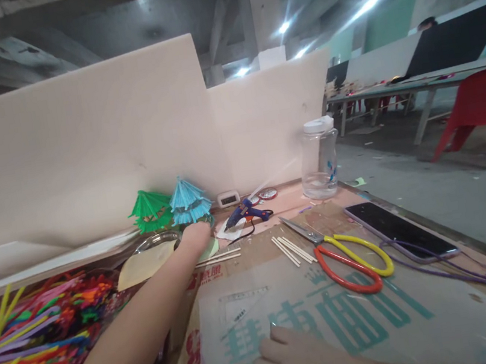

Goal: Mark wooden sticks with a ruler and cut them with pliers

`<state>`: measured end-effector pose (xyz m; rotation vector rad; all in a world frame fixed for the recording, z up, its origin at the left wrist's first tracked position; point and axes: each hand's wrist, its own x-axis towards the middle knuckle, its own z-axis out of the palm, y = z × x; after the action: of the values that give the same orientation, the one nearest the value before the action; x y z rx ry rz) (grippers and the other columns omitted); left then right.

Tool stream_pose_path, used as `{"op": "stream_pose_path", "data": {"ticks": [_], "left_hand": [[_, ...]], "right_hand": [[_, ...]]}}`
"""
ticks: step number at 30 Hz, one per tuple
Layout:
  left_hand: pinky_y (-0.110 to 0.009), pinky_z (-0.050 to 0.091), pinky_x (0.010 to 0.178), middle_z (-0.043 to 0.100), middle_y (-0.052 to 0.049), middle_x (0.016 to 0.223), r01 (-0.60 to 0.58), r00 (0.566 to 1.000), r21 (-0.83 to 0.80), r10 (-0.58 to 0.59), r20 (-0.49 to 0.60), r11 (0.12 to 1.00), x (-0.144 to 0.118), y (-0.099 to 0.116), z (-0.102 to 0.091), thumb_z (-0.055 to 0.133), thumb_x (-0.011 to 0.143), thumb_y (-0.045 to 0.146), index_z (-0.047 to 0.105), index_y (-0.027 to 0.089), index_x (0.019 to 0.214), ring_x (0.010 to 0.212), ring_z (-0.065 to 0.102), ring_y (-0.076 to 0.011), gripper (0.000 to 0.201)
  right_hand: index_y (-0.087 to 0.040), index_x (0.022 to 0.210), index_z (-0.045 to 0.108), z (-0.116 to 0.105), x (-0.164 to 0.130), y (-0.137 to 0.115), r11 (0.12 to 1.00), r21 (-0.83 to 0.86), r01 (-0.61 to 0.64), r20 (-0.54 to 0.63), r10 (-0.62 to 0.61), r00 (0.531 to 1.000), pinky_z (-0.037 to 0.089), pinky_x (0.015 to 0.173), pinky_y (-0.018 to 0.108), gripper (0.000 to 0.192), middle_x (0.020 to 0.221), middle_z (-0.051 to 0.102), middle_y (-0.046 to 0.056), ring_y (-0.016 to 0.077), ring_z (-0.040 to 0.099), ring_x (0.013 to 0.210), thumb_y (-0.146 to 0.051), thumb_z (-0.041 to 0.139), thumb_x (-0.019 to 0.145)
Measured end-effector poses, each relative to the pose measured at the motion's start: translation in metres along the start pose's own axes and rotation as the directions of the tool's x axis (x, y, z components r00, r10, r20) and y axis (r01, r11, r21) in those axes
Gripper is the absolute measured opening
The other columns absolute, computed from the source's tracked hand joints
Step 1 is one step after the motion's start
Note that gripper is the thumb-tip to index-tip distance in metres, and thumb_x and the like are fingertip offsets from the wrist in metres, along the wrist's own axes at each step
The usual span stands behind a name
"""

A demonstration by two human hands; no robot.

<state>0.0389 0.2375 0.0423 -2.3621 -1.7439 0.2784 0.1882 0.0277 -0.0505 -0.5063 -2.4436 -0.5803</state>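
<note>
Blue paper tree (188, 201) upright, left hand (196, 236) at its base.

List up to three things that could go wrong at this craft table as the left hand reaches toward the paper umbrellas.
1. The glue gun lies close beside the reaching left hand; if its tip is hot, the fingers could brush it and get burned.
2. The scissors lie with bare blades near the wooden sticks; a sweeping arm may catch them.
3. The phone sits near the table edge with its cable trailing; a snag might pull it off.
</note>
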Motion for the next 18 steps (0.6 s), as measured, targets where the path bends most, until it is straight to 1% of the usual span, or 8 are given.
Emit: {"op": "stream_pose_path", "data": {"ticks": [3, 6, 8, 11, 13, 15, 16, 18], "left_hand": [[-0.044, 0.054, 0.086, 0.060, -0.010, 0.121, -0.007, 1.000, -0.032, 0.007, -0.014, 0.999, -0.002, -0.004, 0.000, 0.058, 0.089, 0.035, 0.057, 0.016, 0.120, 0.103, 0.061, -0.0227, 0.036], [-0.045, 0.054, 0.086, 0.060, -0.010, 0.121, -0.022, 0.999, -0.075, 0.019, -0.048, 0.997, -0.010, -0.006, -0.001, 0.058, 0.090, 0.035, 0.057, 0.017, 0.120, 0.103, 0.061, -0.0226, 0.036], [-0.045, 0.054, 0.086, 0.060, -0.009, 0.121, -0.037, 0.996, -0.112, 0.028, -0.081, 0.993, -0.019, -0.001, -0.002, 0.058, 0.090, 0.035, 0.057, 0.017, 0.120, 0.103, 0.061, -0.0226, 0.035], [-0.044, 0.054, 0.085, 0.060, -0.009, 0.120, -0.090, 0.988, -0.189, 0.064, -0.140, 0.978, -0.036, 0.021, -0.004, 0.057, 0.090, 0.035, 0.056, 0.017, 0.122, 0.101, 0.062, -0.0221, 0.036], [-0.042, 0.055, 0.083, 0.062, -0.009, 0.118, -0.179, 0.976, -0.248, 0.140, -0.169, 0.952, -0.049, 0.045, -0.005, 0.057, 0.091, 0.034, 0.055, 0.017, 0.122, 0.098, 0.063, -0.0209, 0.036], [-0.041, 0.056, 0.081, 0.063, -0.008, 0.113, -0.325, 0.940, -0.288, 0.275, -0.201, 0.901, -0.059, 0.070, -0.005, 0.056, 0.091, 0.035, 0.058, 0.016, 0.117, 0.095, 0.063, -0.0196, 0.032], [-0.040, 0.055, 0.081, 0.064, -0.008, 0.112, -0.407, 0.909, -0.298, 0.353, -0.220, 0.863, -0.064, 0.081, -0.005, 0.056, 0.091, 0.035, 0.060, 0.016, 0.114, 0.094, 0.063, -0.0190, 0.030], [-0.041, 0.053, 0.085, 0.065, -0.006, 0.108, -0.552, 0.831, -0.299, 0.485, -0.272, 0.779, -0.070, 0.098, -0.004, 0.057, 0.091, 0.031, 0.063, 0.016, 0.106, 0.096, 0.063, -0.0189, 0.022]], "right_hand": [[-0.021, 0.067, 0.045, -0.002, 0.001, 0.000, 1.000, 0.002, -0.003, -0.003, 0.003, 1.000, 0.018, 0.050, 0.030, 0.025, 0.052, 0.050, -0.003, 0.0142, 0.040, 0.052, -0.024, 0.057, 0.088], [-0.020, 0.068, 0.048, -0.005, 0.002, 0.001, 1.000, 0.009, 0.017, 0.057, -0.017, 0.998, 0.019, 0.050, 0.030, 0.022, 0.053, 0.050, -0.003, 0.0142, 0.041, 0.053, -0.021, 0.059, 0.087], [-0.019, 0.070, 0.050, -0.008, 0.003, 0.001, 0.999, 0.022, 0.024, 0.097, -0.026, 0.995, 0.020, 0.050, 0.030, 0.019, 0.054, 0.052, -0.003, 0.0143, 0.041, 0.054, -0.021, 0.059, 0.087], [-0.019, 0.072, 0.052, -0.013, 0.004, 0.000, 0.999, 0.045, 0.023, 0.121, -0.029, 0.992, 0.024, 0.052, 0.031, 0.018, 0.058, 0.055, -0.001, 0.0150, 0.043, 0.056, -0.025, 0.058, 0.089], [-0.019, 0.073, 0.054, -0.015, 0.004, 0.000, 0.998, 0.058, 0.017, 0.113, -0.024, 0.993, 0.025, 0.053, 0.031, 0.018, 0.060, 0.057, -0.001, 0.0154, 0.044, 0.057, -0.026, 0.059, 0.088], [-0.018, 0.075, 0.055, -0.016, 0.003, -0.001, 0.997, 0.070, 0.009, 0.123, -0.018, 0.992, 0.026, 0.053, 0.032, 0.018, 0.060, 0.058, -0.001, 0.0159, 0.045, 0.058, -0.029, 0.059, 0.088], [-0.018, 0.077, 0.056, -0.016, 0.003, -0.001, 0.997, 0.076, 0.007, 0.137, -0.018, 0.990, 0.026, 0.054, 0.032, 0.018, 0.061, 0.059, -0.001, 0.0163, 0.045, 0.059, -0.031, 0.059, 0.089], [-0.018, 0.081, 0.058, -0.016, 0.003, 0.000, 0.996, 0.087, 0.006, 0.174, -0.021, 0.985, 0.026, 0.054, 0.032, 0.020, 0.062, 0.060, 0.000, 0.0173, 0.047, 0.061, -0.036, 0.057, 0.090]]}}
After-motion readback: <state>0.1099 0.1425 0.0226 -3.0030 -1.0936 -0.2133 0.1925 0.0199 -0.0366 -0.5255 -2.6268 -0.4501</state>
